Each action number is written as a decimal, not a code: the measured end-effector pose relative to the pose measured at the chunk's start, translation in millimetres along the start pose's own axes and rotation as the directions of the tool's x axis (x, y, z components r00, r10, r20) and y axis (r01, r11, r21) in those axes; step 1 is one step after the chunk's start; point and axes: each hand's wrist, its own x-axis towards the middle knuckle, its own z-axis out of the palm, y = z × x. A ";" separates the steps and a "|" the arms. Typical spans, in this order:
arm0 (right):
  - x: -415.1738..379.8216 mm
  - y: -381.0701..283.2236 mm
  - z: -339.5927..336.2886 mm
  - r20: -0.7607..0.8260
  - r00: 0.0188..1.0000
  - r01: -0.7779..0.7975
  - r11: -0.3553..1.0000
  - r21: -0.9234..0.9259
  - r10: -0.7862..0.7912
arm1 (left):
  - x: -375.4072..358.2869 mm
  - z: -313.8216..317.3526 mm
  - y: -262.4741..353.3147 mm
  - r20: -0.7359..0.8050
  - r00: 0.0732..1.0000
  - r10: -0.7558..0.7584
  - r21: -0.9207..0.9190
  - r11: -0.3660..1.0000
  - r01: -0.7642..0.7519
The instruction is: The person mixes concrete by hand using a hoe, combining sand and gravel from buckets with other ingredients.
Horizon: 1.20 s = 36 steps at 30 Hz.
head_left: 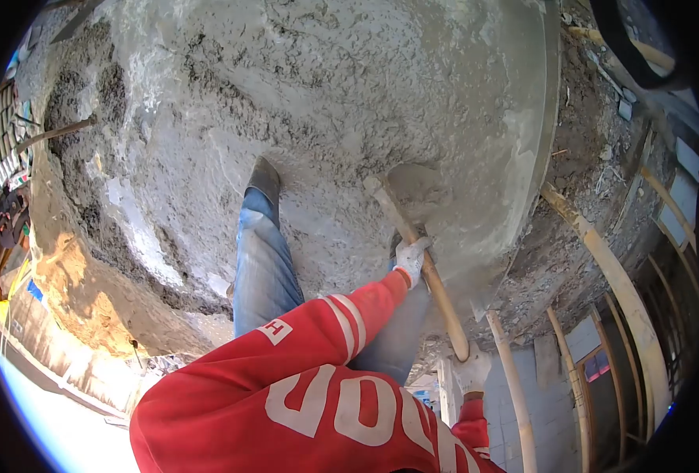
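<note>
My left hand [411, 261], in a whitish glove, is wrapped around the wooden handle of a hoe [439, 303]. The handle slants from the upper left down to the lower right, and its head end pokes out beside a mortar-coated blade [416, 183] lying in wet grey concrete [326, 102]. My right hand [474, 372], also gloved, is at the butt end of the handle, its fingers partly hidden. My legs in blue jeans [264, 264] stand in the mix, with one dark boot [265, 175] showing and the other foot mostly hidden.
A straight edge [553, 102] bounds the concrete on the right, with rubble and dirt beyond it. Several wooden poles [613, 272] rise at the lower right near a grey block wall [539, 394]. Stacked bags [7, 134] and a stick [54, 132] are at the left.
</note>
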 end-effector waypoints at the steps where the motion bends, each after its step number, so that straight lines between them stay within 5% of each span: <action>1: 17.1 -28.8 2.2 -0.022 1.000 -0.015 1.000 0.004 0.015 | 43.7 -7.7 9.3 0.014 1.000 -0.017 -0.008 1.000 0.017; 2: 34.3 -59.6 3.6 -0.043 0.999 0.003 1.000 -0.023 -0.004 | 82.5 -11.0 26.0 0.026 0.999 -0.037 -0.020 0.999 0.037; 4: 72.6 -128.3 1.4 -0.076 0.996 0.051 0.998 -0.021 -0.053 | 79.2 -2.8 123.9 -0.124 0.975 0.184 0.181 0.970 -0.160; 6: 104.9 -195.6 -0.3 -0.102 0.988 0.118 0.993 -0.008 -0.118 | 69.9 -14.8 215.1 -0.031 0.952 0.306 0.002 0.952 -0.306; 8: 134.8 -258.0 3.7 -0.107 0.975 0.197 0.980 -0.008 -0.197 | 77.3 -36.1 300.5 -0.082 0.905 0.417 0.139 0.904 -0.404; 13: 215.9 -429.8 26.9 -0.118 0.872 0.489 0.856 0.169 -0.475 | 104.4 -121.3 506.7 -0.123 0.789 0.602 0.137 0.798 -0.587; 16: 240.3 -555.2 22.0 -0.223 0.776 0.627 0.757 0.184 -0.589 | 63.6 -171.5 633.3 -0.263 0.613 0.745 0.349 0.666 -0.660; 17: 243.7 -602.8 10.9 -0.248 0.755 0.654 0.726 0.211 -0.607 | 69.8 -198.3 673.5 -0.170 0.474 0.864 0.440 0.497 -0.748; 18: 253.0 -681.2 -11.1 -0.287 0.680 0.728 0.667 0.155 -0.675 | 65.8 -238.9 756.1 -0.206 0.521 0.828 0.208 0.558 -0.803; 20: 262.8 -761.7 -32.7 -0.346 0.609 0.782 0.614 0.110 -0.714 | 70.5 -282.8 838.0 -0.189 0.340 0.921 0.336 0.387 -0.859; 22: 257.7 -836.6 -65.5 -0.371 0.572 0.800 0.597 0.056 -0.732 | -17.1 -258.0 835.2 -0.260 -0.104 0.960 0.564 0.064 -0.824; 23: 258.3 -865.2 -77.7 -0.388 0.539 0.820 0.572 0.038 -0.747 | -17.6 -263.7 845.6 -0.175 0.216 0.961 0.307 0.261 -0.915; 24: 267.2 -893.7 -84.1 -0.419 0.508 0.831 0.557 0.005 -0.753 | -14.8 -260.7 841.3 -0.174 0.203 0.964 0.313 0.250 -0.916; 26: 278.9 -914.8 -99.4 -0.466 0.468 0.841 0.540 -0.027 -0.751 | 0.3 -238.0 822.6 -0.271 0.099 0.957 0.618 0.252 -0.745; 29: 280.4 -886.1 -112.8 -0.196 0.716 0.687 0.726 0.028 -0.670 | 17.3 -212.0 788.8 -0.169 0.426 0.889 0.584 0.439 -0.683; 32: 275.7 -792.5 -71.7 -0.131 0.838 0.546 0.824 0.151 -0.531 | 59.9 -182.0 710.0 -0.044 0.691 0.722 0.866 0.373 -0.334; 34: 275.6 -728.7 -58.2 -0.138 0.855 0.518 0.837 0.175 -0.500 | 74.4 -148.6 650.5 -0.064 0.658 0.751 0.946 0.255 -0.198; 35: 282.7 -696.1 -50.6 -0.148 0.836 0.548 0.816 0.186 -0.528 | 56.9 -132.1 635.4 0.043 0.808 0.588 0.971 0.166 -0.172; 36: 277.2 -673.1 -50.5 -0.155 0.843 0.538 0.819 0.199 -0.516 | 51.9 -121.6 619.7 0.054 0.809 0.586 0.974 0.148 -0.172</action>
